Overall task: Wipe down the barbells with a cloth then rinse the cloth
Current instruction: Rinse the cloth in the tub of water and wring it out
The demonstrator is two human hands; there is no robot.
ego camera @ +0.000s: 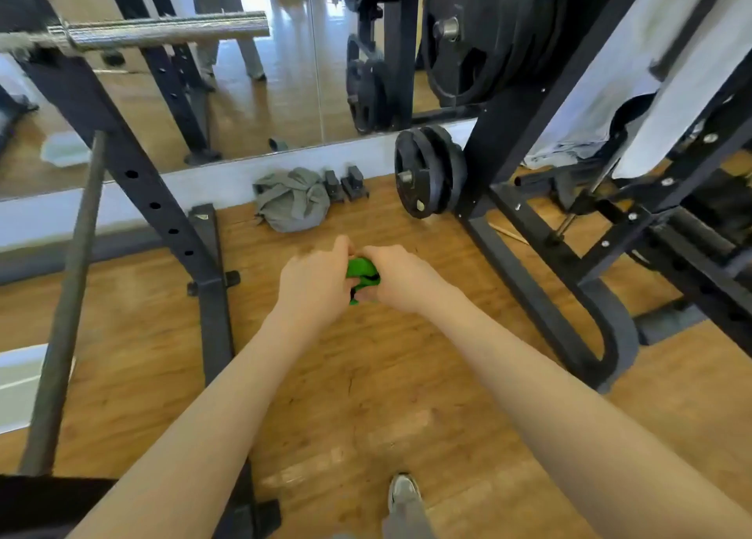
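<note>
Head view: both hands, left point(315, 282) and right point(401, 278), hold a bunched green cloth point(362, 275) between their curled fingers point(346, 249). The barbell point(162, 31) sits up-left, well apart; wiping and rinsing seemingly remain.

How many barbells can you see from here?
2. One chrome barbell rests on the rack at upper left; one dark bar leans at the left edge. Others may be out of view.
</note>
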